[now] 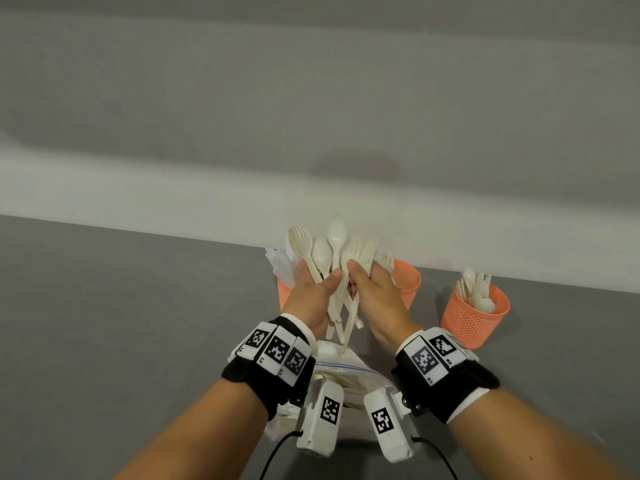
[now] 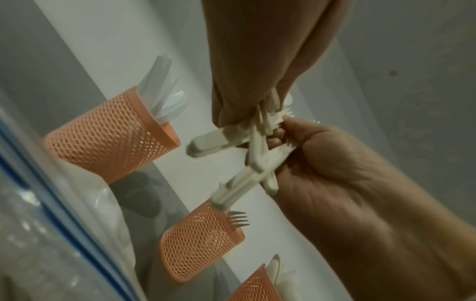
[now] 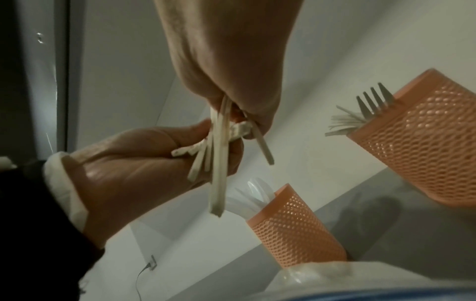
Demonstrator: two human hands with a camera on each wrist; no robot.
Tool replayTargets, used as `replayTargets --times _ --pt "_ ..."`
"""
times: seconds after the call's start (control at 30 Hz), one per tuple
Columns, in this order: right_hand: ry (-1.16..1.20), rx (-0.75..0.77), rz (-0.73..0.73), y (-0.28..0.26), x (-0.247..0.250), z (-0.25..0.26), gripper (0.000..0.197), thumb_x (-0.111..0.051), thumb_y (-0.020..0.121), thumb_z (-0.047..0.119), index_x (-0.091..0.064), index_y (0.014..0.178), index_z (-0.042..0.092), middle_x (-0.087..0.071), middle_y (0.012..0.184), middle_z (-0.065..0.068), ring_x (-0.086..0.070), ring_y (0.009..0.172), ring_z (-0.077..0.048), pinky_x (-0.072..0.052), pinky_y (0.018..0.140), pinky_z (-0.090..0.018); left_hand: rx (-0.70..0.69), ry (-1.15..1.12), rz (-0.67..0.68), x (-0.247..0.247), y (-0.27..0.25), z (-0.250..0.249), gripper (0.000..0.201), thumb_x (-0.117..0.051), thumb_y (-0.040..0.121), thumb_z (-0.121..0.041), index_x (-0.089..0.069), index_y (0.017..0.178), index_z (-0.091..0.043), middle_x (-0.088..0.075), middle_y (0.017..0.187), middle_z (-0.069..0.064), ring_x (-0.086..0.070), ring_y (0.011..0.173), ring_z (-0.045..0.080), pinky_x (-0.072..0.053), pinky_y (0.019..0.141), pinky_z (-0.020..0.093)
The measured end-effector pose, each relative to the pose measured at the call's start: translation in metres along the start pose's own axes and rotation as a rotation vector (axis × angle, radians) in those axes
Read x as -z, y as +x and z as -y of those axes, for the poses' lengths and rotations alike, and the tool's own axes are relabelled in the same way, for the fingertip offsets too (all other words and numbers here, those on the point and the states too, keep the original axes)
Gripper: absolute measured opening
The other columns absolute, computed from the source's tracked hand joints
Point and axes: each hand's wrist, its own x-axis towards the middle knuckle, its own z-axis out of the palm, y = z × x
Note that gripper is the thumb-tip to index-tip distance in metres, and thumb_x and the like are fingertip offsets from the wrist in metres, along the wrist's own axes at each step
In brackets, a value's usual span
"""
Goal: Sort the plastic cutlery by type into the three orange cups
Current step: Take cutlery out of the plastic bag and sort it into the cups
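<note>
No readable words, brand names or numbers appear in any view. The only markings are black-and-white square code tags on the left wristband (image 1: 275, 351), the right wristband (image 1: 433, 355) and the two white wrist-camera housings (image 1: 320, 417); tiny characters beside the tags are too small to read.

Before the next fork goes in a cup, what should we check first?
1. Left hand grips the cutlery bundle: ok.
2. Right hand pinches forks within the bundle: ok.
3. Bundle is one type only: not ok, spoons and forks mixed.
4. Fork cup upright with its mouth free: ok.
5. Spoon cup upright: ok.
6. Room left inside the fork cup: cannot tell.
</note>
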Motion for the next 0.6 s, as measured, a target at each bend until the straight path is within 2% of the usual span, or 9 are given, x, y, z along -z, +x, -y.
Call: replayTargets --times 0.1,0.17,0.23,0.33,0.4,0.43,0.5,0.53,0.6 --pt "-0.006 -0.056 0.017 -0.002 0.002 0.004 0.027 -0.037 0.1 0.022 -0.057 0.081 0.018 -0.058 0.055 0.01 -0.056 0.058 -0.008 -0.048 0.065 -0.028 0.047 -0.028 -0.025 0.002 0.002 -0.002 0.015 -0.044 0.096 -0.006 -0.057 0.101 -0.005 -0.069 0.076 0.015 -0.067 0.077 0.032 -0.05 0.089 0.053" --pt "0.038 -0.102 0.014 -0.001 0.004 0.007 0.029 -0.034 0.1 0.026 -0.056 0.087 0.013 -0.064 0.069 -0.002 -0.061 0.068 -0.018 -0.052 0.073 -0.035 0.05 -0.013 -0.049 0.002 0.003 -0.004 0.02 -0.043 0.096 -0.005 -0.048 0.116 -0.005 -0.067 0.083 0.015 -0.065 0.081 0.032 -0.055 0.079 0.052" --pt "0.095 -0.111 -0.014 0.003 0.008 0.011 0.032 -0.033 0.101 0.028 -0.056 0.089 0.01 -0.064 0.074 -0.01 -0.064 0.07 -0.024 -0.054 0.076 -0.042 0.045 0.027 -0.095 0.002 0.005 -0.003 0.032 -0.043 0.096 -0.007 -0.04 0.128 -0.008 -0.062 0.093 0.015 -0.064 0.08 0.026 -0.058 0.059 0.037" --pt "0.159 -0.03 -0.05 0.009 0.013 0.024 0.021 -0.035 0.1 0.027 -0.049 0.091 0.015 -0.054 0.065 -0.002 -0.052 0.047 -0.012 -0.049 0.055 -0.033 -0.015 0.171 -0.161 0.005 0.004 0.001 0.038 -0.047 0.095 -0.01 -0.033 0.13 -0.009 -0.056 0.095 0.012 -0.063 0.065 0.011 -0.047 0.042 0.02" --pt "0.129 -0.01 -0.037 0.01 0.014 0.031 0.014 -0.045 0.097 0.029 -0.045 0.088 0.018 -0.042 0.06 0.001 -0.037 0.039 -0.006 -0.035 0.04 -0.022 -0.059 0.262 -0.178 0.005 0.004 0.004 0.037 -0.049 0.094 -0.011 -0.032 0.126 -0.012 -0.058 0.097 0.012 -0.065 0.061 0.005 -0.049 0.045 0.02" --pt "0.078 -0.014 -0.028 0.01 0.012 0.033 0.014 -0.054 0.092 0.029 -0.047 0.087 0.018 -0.043 0.058 0.002 -0.036 0.039 -0.006 -0.032 0.037 -0.02 -0.078 0.299 -0.17 0.002 0.002 0.005 0.039 -0.049 0.093 -0.011 -0.032 0.128 -0.013 -0.061 0.097 0.013 -0.067 0.068 0.008 -0.053 0.054 0.024" --pt "-0.033 -0.031 0.0 0.01 0.005 0.033 0.017 -0.069 0.082 0.023 -0.055 0.087 0.016 -0.059 0.063 0.004 -0.053 0.045 -0.007 -0.039 0.04 -0.019 -0.1 0.395 -0.13 -0.005 -0.001 0.005 0.046 -0.05 0.092 -0.013 -0.031 0.134 -0.016 -0.063 0.111 0.016 -0.066 0.095 0.021 -0.055 0.082 0.038" --pt "-0.1 -0.028 0.013 0.01 0.001 0.031 0.019 -0.073 0.078 0.021 -0.059 0.088 0.016 -0.065 0.069 0.002 -0.061 0.054 -0.011 -0.045 0.046 -0.021 -0.113 0.426 -0.106 -0.009 -0.003 0.005 0.043 -0.049 0.092 -0.011 -0.034 0.132 -0.015 -0.061 0.115 0.015 -0.063 0.101 0.023 -0.053 0.088 0.04" --pt "-0.276 -0.003 0.014 0.012 -0.005 0.028 0.019 -0.077 0.073 0.021 -0.063 0.084 0.015 -0.066 0.071 0.001 -0.063 0.061 -0.013 -0.047 0.052 -0.023 -0.166 0.459 -0.057 -0.018 -0.006 0.005 0.029 -0.041 0.093 0.001 -0.044 0.112 -0.021 -0.061 0.098 0.005 -0.061 0.087 0.015 -0.053 0.08 0.033"
